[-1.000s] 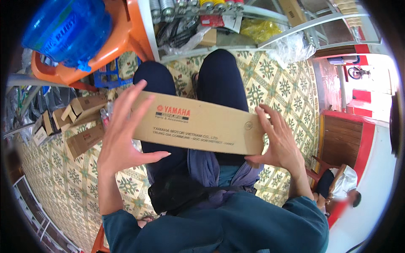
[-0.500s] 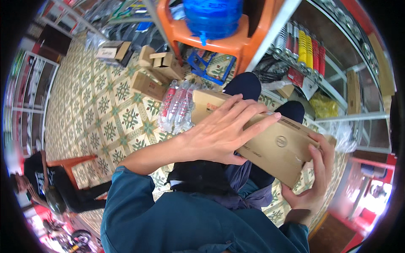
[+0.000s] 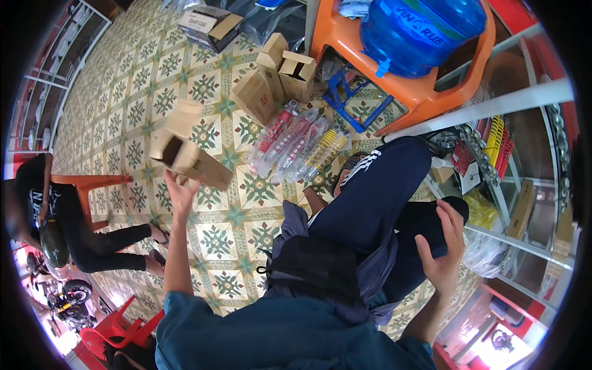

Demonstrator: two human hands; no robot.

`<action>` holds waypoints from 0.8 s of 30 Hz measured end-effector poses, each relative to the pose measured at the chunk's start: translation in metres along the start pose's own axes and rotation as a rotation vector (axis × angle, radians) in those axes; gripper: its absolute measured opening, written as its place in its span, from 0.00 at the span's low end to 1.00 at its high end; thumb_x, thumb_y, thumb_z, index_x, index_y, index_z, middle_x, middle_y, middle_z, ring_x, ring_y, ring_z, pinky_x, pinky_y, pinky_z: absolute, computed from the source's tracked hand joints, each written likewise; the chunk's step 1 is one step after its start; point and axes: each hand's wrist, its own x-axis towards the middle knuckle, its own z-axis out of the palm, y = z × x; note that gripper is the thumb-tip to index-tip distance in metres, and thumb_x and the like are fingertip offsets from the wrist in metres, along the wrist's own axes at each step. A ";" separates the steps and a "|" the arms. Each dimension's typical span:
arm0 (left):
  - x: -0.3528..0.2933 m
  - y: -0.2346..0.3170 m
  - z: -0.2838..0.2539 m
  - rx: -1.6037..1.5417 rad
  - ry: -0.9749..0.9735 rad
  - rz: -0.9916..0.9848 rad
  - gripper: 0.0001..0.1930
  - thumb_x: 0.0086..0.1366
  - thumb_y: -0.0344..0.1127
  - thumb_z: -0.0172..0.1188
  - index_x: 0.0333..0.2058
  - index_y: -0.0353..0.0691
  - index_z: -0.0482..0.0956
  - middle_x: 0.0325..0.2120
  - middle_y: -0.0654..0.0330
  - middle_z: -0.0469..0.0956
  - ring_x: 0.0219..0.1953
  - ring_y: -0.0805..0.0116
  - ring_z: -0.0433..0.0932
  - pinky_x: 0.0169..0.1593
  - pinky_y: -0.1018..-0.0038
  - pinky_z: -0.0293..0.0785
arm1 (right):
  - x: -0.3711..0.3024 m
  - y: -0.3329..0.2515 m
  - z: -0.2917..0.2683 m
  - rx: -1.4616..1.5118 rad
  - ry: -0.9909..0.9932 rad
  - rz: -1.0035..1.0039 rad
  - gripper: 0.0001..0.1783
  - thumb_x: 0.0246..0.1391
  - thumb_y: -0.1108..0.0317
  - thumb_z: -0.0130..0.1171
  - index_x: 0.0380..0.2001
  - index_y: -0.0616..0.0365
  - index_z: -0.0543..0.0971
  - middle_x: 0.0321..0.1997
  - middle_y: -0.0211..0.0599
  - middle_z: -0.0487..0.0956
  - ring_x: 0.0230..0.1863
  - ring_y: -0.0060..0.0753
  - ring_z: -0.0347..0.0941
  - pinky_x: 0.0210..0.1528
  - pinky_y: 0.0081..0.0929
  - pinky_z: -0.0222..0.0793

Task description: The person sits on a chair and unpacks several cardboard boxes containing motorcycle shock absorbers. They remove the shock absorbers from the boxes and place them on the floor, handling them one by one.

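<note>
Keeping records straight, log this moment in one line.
left hand: holding open cardboard box | right hand: empty | floor: bagged coil springs

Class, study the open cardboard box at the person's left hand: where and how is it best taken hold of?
Grip the open cardboard box across the middle of its long body, coming from the person's near side, where the left hand is. Its narrow width should suit one hand, while the loose flaps at its open left end would probably bend.
</note>
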 end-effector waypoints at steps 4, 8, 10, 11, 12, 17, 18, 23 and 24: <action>0.085 -0.063 0.017 -0.190 0.271 -0.003 0.58 0.49 0.38 0.85 0.69 0.32 0.51 0.66 0.48 0.58 0.67 0.51 0.65 0.64 0.57 0.75 | -0.011 0.035 0.014 -0.060 -0.033 0.221 0.28 0.58 0.71 0.68 0.61 0.63 0.77 0.63 0.49 0.78 0.64 0.51 0.74 0.67 0.40 0.67; 0.177 -0.078 0.081 -0.073 0.370 -0.066 0.61 0.45 0.40 0.88 0.68 0.28 0.51 0.66 0.45 0.59 0.66 0.51 0.66 0.69 0.61 0.69 | -0.021 0.065 0.014 -0.040 -0.051 0.443 0.24 0.63 0.71 0.65 0.61 0.62 0.78 0.62 0.44 0.80 0.63 0.39 0.76 0.64 0.35 0.69; 0.217 -0.077 0.121 -0.153 0.307 0.014 0.64 0.43 0.42 0.88 0.68 0.27 0.50 0.65 0.43 0.58 0.65 0.51 0.66 0.70 0.58 0.67 | -0.027 0.077 0.015 -0.030 -0.019 0.510 0.20 0.62 0.70 0.65 0.57 0.63 0.80 0.58 0.47 0.81 0.59 0.43 0.78 0.61 0.37 0.72; 0.237 -0.075 0.138 -0.165 0.291 0.025 0.63 0.43 0.42 0.88 0.68 0.26 0.50 0.64 0.42 0.59 0.65 0.51 0.67 0.70 0.58 0.67 | -0.030 0.083 0.015 -0.019 -0.014 0.548 0.20 0.63 0.70 0.65 0.57 0.63 0.81 0.58 0.46 0.81 0.58 0.42 0.78 0.60 0.37 0.73; 0.253 -0.074 0.157 -0.173 0.271 0.064 0.63 0.43 0.42 0.88 0.67 0.26 0.50 0.64 0.42 0.59 0.64 0.51 0.67 0.70 0.58 0.67 | -0.035 0.089 0.015 -0.010 -0.006 0.585 0.19 0.63 0.70 0.65 0.56 0.63 0.81 0.58 0.46 0.82 0.58 0.41 0.78 0.60 0.36 0.73; 0.309 -0.076 0.221 -0.070 0.130 0.066 0.64 0.43 0.40 0.88 0.68 0.30 0.48 0.65 0.43 0.61 0.66 0.50 0.68 0.69 0.60 0.69 | -0.053 0.117 0.018 -0.102 0.032 0.703 0.14 0.65 0.68 0.65 0.50 0.63 0.84 0.49 0.41 0.84 0.50 0.37 0.80 0.54 0.31 0.73; 0.314 -0.079 0.231 -0.115 0.089 0.083 0.63 0.44 0.39 0.88 0.68 0.30 0.49 0.64 0.43 0.62 0.64 0.51 0.70 0.67 0.60 0.71 | -0.056 0.120 0.017 -0.138 0.030 0.703 0.13 0.65 0.68 0.65 0.50 0.62 0.84 0.48 0.39 0.84 0.49 0.33 0.79 0.52 0.30 0.72; 0.329 -0.104 0.263 -0.235 -0.071 0.034 0.58 0.43 0.33 0.86 0.65 0.31 0.51 0.61 0.43 0.66 0.61 0.53 0.73 0.62 0.62 0.75 | -0.056 0.130 0.015 -0.258 -0.001 0.734 0.11 0.65 0.67 0.64 0.46 0.61 0.85 0.44 0.38 0.84 0.44 0.31 0.78 0.47 0.28 0.70; 0.331 -0.110 0.266 -0.213 -0.088 0.007 0.58 0.43 0.33 0.86 0.65 0.31 0.51 0.61 0.43 0.67 0.61 0.53 0.73 0.63 0.62 0.75 | -0.054 0.130 0.014 -0.275 -0.021 0.745 0.10 0.65 0.68 0.64 0.45 0.63 0.85 0.43 0.40 0.84 0.44 0.34 0.79 0.48 0.29 0.72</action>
